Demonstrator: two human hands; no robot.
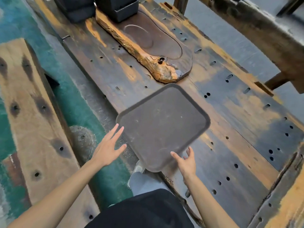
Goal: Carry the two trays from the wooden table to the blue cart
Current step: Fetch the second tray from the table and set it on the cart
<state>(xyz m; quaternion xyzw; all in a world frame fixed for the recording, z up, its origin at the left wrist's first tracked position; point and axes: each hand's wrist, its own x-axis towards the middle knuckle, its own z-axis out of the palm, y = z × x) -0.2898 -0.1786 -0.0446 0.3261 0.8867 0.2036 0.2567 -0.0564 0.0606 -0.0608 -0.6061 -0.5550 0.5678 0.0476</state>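
A dark brown rectangular tray (pixel 162 125) lies on the wooden table (pixel 238 129), its near corner sticking out over the table's edge. Whether a second tray lies under it I cannot tell. My left hand (pixel 108 147) hovers just left of the tray's near-left side, fingers spread and holding nothing. My right hand (pixel 185 162) is at the tray's near corner with fingers apart, its fingertips at or just over the rim, not gripping. The blue cart is not in view.
A carved wooden tea board (pixel 148 46) lies farther along the table, with two black boxes (pixel 115 7) behind it. A pale wooden bench (pixel 32 112) runs along the left over a teal floor. Another wooden bench (pixel 263 30) stands at the right.
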